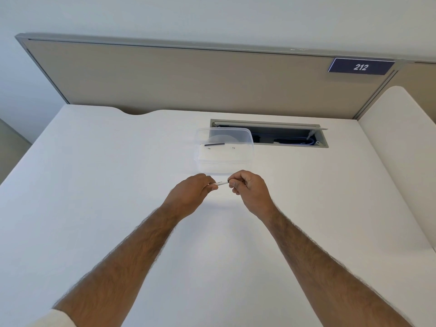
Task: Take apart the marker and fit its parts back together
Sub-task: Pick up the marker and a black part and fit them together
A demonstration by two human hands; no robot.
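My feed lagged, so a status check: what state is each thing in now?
white marker barrel: held above the desk, both ends gripped.
left hand: grips the barrel's left end.
right hand: pinches the barrel's right end.
black marker part: lying in the container.
clear plastic container: lidless, on the desk.
desk cable hatch: open.

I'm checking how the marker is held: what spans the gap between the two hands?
In the head view, the white marker barrel bridges it, the left hand gripping one end and the right hand the other.
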